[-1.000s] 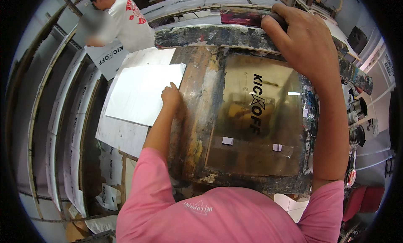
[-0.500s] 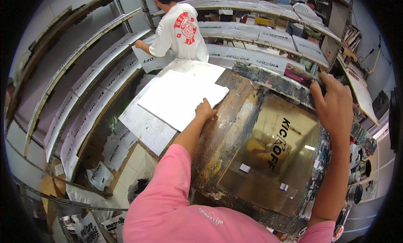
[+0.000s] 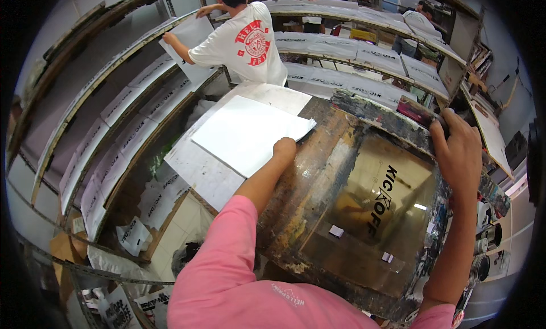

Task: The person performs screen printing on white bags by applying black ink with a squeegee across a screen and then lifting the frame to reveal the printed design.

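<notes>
My left hand (image 3: 285,150) is closed on the right corner of the top white sheet (image 3: 244,133) of a stack, its fingertips partly hidden. The stack lies on a larger smudged white board (image 3: 196,172). My right hand (image 3: 459,150) is wrapped round the far right corner of an ink-stained screen frame (image 3: 378,119). A red-stained block (image 3: 414,112) rests on the frame's far bar, against my right fingers. Inside the frame, the translucent mesh (image 3: 347,207) carries black lettering, and two small pale pieces (image 3: 336,231) sit near its close side.
Curved-looking racks (image 3: 114,135) with printed sheets stand at left, and more shelves (image 3: 364,53) run across the back. A co-worker in a white shirt (image 3: 253,42) stands beyond the stack, holding a sheet (image 3: 192,38). Cans (image 3: 480,266) crowd the right edge.
My left hand has curled tighter at the sheet corner, which now lifts slightly. The co-worker has raised a sheet toward the upper left rack. My right hand keeps its place on the frame.
</notes>
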Tool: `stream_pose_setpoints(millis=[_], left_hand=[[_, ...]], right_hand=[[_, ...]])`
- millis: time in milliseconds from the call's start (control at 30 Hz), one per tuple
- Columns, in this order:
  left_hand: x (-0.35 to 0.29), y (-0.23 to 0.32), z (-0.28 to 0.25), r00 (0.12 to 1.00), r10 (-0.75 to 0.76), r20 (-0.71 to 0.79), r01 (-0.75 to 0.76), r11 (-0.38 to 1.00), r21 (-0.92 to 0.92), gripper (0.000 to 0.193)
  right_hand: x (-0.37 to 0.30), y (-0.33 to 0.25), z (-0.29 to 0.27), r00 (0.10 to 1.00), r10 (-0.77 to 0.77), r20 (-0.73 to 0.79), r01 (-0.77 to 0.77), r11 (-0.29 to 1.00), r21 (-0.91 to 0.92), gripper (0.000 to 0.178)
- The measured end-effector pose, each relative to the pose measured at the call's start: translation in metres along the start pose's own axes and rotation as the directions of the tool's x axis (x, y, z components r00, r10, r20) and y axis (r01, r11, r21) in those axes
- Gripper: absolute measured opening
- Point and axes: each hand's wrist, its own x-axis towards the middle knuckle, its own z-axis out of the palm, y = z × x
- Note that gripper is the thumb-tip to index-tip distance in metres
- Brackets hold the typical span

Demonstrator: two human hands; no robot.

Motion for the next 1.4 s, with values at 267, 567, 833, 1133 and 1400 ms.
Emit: stream_pose_setpoints(millis=[267, 567, 833, 1133, 1400], left_hand=[[0.002, -0.019, -0.005, 0.993, 0.080, -0.092, -0.093, 0.984, -0.150, 0.063], [-0.020, 0.059, -0.004, 0.943, 0.303, -0.138, -0.324, 0.929, -0.177, 0.080], [-0.075, 0.235, 0.051, 0.937, 0.350, -0.020, -0.327, 0.854, -0.404, 0.081], [-0.137, 0.394, 0.095, 0.820, 0.559, 0.123, -0.302, 0.605, -0.737, 0.069], [-0.150, 0.488, 0.155, 0.757, 0.653, -0.009, -0.446, 0.507, -0.737, 0.058]], right_hand=[[0.000, 0.001, -0.003, 0.999, -0.011, 0.045, 0.008, 0.997, 0.077, 0.042], [0.001, 0.011, 0.009, 0.999, -0.044, 0.022, 0.044, 0.999, -0.003, 0.048], [-0.005, 0.007, -0.018, 0.985, -0.038, 0.166, 0.018, 0.992, 0.122, 0.055], [0.010, 0.002, -0.048, 0.936, -0.218, 0.278, 0.136, 0.948, 0.287, 0.055], [0.007, -0.008, -0.031, 0.977, -0.057, 0.204, 0.031, 0.991, 0.127, 0.054]])
